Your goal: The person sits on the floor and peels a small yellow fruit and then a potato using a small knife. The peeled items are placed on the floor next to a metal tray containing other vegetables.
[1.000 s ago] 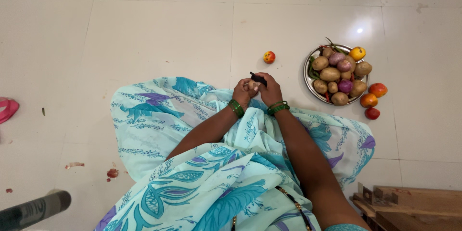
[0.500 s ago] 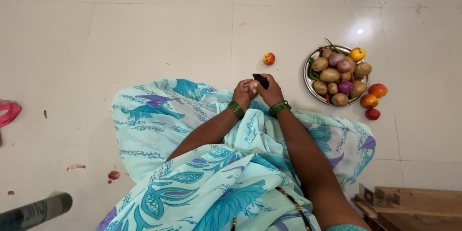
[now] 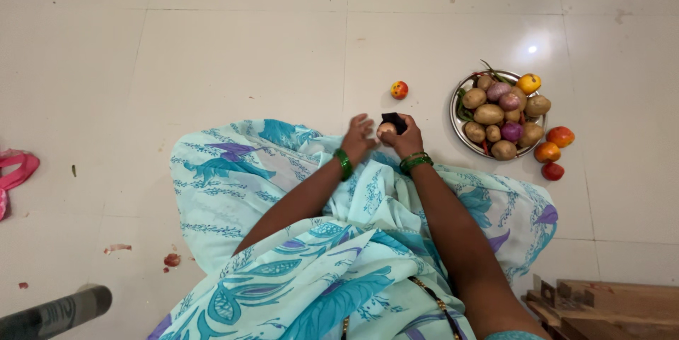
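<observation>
White tiled floor all round, w/ my lap draped in pale blue-green floral cloth. My right hand is closed round a small round brownish veg plus a black tool, approx. above the cloth's far edge, while my left hand sits just beside it w/ fingers spread, holding nothing. Steel plate of potatoes & onions lies right of my hands; a lone tomato rests on the floor just beyond them.

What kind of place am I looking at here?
Probably a home floor used for kitchen prep: pale floor tiles, a steel plate heaped with potatoes and onions, loose tomatoes beside it, the person sitting on the floor.
</observation>
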